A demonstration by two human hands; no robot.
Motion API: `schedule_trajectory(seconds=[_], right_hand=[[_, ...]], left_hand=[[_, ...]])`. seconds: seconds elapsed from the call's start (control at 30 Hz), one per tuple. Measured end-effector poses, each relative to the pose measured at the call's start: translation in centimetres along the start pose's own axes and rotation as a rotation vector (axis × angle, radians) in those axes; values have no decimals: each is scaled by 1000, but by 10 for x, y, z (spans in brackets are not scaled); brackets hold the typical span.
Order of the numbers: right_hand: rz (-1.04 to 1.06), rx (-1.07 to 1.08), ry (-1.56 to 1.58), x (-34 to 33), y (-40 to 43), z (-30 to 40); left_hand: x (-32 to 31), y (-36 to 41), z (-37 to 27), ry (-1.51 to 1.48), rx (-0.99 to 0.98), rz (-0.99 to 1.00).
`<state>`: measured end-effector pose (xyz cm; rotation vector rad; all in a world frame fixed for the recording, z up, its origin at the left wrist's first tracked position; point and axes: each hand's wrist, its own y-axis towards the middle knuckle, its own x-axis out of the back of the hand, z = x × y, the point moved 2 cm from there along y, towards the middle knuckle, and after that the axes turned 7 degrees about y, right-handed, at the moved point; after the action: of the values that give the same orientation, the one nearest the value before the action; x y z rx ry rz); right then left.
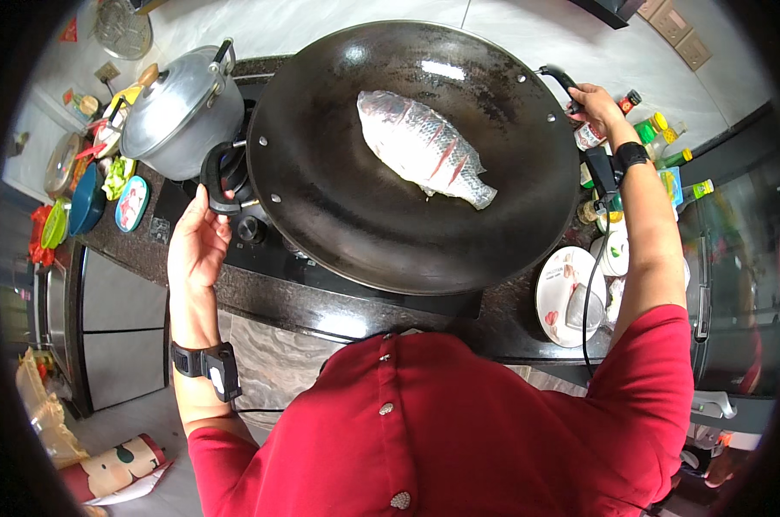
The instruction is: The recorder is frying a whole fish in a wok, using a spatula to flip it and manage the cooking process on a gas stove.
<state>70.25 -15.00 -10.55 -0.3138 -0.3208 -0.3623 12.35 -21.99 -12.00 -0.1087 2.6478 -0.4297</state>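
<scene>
A large dark wok sits over the black cooktop in front of me. Inside it lies a whole scaled fish, its side scored with several cuts and its tail pointing to the lower right. The wok's left loop handle is gripped by my left hand, thumb on the outside and fingers curled beneath. On the far right, my right hand holds the other black handle. Each wrist wears a black strapped device.
A lidded aluminium pot stands left of the wok. Beyond it are a teal bowl and a small dish of sliced food. Bottles crowd the right side, near an oval plate holding a pale utensil.
</scene>
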Motion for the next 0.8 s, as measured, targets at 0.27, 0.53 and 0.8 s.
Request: schedule_trajectory(seconds=[0.27,0.53,0.8], right_hand=[[1,27,-47,-2,-3,1],[-112,81,-169,22,-36,-8],[-216,269,-135,23,-169,-22]], left_hand=[[1,1,-1,33,-24,8],[7,3,5,31,22,70],[64,-50,35,-33,51,-39]])
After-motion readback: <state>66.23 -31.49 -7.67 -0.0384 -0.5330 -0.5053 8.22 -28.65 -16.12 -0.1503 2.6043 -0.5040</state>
